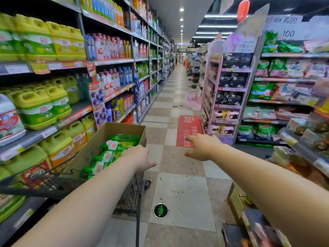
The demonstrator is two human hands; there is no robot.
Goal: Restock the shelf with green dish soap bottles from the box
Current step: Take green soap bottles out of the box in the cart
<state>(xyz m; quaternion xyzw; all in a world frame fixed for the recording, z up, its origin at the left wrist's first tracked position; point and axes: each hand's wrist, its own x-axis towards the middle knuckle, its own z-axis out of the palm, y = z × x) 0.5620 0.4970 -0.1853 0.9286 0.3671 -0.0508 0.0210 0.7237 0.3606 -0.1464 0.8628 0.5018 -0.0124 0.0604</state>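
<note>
Green dish soap bottles (pixel 114 150) lie in cardboard box (pixel 124 130) on cart, left of both hands; left hand (pixel 140 157) nearest (at box edge), right hand (pixel 203 148) well apart, both spread empty.

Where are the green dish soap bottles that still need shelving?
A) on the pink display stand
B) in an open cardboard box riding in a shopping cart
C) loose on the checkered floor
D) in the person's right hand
B: the green dish soap bottles lie in the open brown cardboard box set in the dark wire shopping cart; the right hand is empty.
</note>
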